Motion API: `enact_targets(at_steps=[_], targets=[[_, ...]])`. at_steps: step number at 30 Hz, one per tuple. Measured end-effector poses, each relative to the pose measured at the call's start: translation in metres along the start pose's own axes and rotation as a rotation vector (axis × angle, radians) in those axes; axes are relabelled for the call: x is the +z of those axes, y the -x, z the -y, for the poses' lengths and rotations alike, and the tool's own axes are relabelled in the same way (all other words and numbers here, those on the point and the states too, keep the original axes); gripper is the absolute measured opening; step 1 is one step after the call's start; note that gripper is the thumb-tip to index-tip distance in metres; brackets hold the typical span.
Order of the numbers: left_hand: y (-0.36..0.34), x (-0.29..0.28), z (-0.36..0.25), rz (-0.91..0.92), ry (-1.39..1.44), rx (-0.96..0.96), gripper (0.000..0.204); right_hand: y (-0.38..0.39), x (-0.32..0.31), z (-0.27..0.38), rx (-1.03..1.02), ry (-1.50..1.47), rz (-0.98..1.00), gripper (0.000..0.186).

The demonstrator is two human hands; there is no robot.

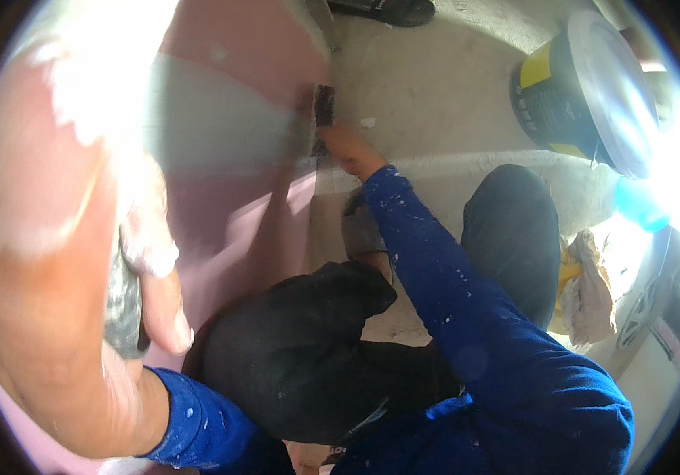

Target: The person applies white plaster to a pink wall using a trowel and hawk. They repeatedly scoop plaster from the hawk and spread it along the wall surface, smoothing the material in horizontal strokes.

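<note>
The right hand [348, 149] has its grip tight on a putty knife [324, 111], far at the pink wall's [229, 206] bottom edge. The left hand [78, 261] holds a grey tool [124, 305] (near, blurry). A grey band is spread already; lots of pink left, approx. most.

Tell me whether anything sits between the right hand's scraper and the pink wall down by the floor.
Nothing visible does. The right hand holds the scraper right against the lower edge of the pink wall, with no object between blade and surface. The left hand, close to the camera, grips a putty-caked tool well clear of that spot.
</note>
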State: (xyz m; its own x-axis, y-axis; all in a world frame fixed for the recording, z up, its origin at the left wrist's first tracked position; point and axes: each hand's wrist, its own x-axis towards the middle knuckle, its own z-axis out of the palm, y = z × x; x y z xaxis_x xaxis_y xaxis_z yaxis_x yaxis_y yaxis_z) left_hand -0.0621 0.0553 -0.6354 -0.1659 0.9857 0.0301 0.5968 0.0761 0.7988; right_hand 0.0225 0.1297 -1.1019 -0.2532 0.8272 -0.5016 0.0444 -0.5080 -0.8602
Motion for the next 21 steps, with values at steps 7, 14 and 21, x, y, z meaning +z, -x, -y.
enact_targets(at_steps=[7,14,21], targets=[[0.006,0.01,-0.004,-0.062,-0.155,0.11,0.039,0.009,-0.051,-0.034,-0.518,0.637,0.059,0.02],[0.004,0.003,-0.002,0.025,-0.105,0.063,0.044,-0.015,-0.003,-0.08,-0.357,0.728,-0.001,0.025],[0.004,-0.007,0.007,0.076,-0.222,0.226,0.041,0.005,0.005,-0.024,0.08,-0.175,-0.005,0.027]])
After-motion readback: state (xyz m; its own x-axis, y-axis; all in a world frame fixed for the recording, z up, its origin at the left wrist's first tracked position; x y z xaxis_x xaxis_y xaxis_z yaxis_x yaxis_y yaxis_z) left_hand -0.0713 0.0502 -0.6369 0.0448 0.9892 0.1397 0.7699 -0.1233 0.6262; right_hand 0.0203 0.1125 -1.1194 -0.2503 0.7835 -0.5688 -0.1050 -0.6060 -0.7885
